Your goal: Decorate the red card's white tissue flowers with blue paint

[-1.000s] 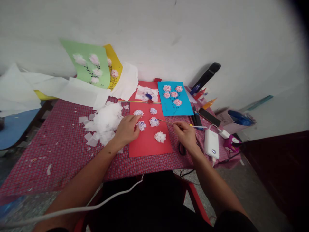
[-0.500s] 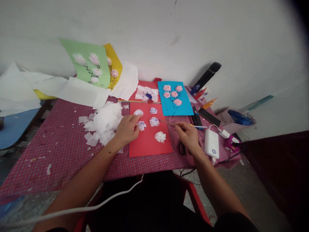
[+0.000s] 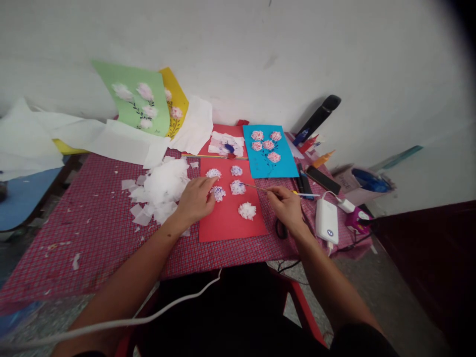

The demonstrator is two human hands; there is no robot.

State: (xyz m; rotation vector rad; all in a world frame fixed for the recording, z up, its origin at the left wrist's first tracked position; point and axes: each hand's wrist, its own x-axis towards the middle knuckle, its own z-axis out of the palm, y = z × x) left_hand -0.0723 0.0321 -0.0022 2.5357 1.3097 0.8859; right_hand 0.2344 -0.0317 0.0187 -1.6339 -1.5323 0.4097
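Observation:
On the red paper sheet (image 3: 226, 228) sit several tissue-paper flowers, most of them speckled purple. My right hand (image 3: 285, 206) grips a thin paintbrush (image 3: 257, 188), its tip touching the purple-speckled flower (image 3: 238, 187) at the middle right. Below that lies a plain white flower (image 3: 247, 210). My left hand (image 3: 195, 198) rests on the sheet's left edge, fingers extended and holding nothing, the fingertips beside the left-hand flowers (image 3: 218, 193). Behind the sheet, a white tissue (image 3: 219, 144) bears a dark blue paint blot.
A heap of white tissue squares (image 3: 163, 186) lies left of the sheet. A blue card with pink flowers (image 3: 267, 171) is behind right. Scissors (image 3: 281, 229), a power bank (image 3: 327, 221) and a phone (image 3: 323, 179) lie at right. A green flower card (image 3: 126, 104) leans against the wall.
My right hand has shifted very slightly left with the paintbrush, its tip still at the same flower. My left hand looks unmoved.

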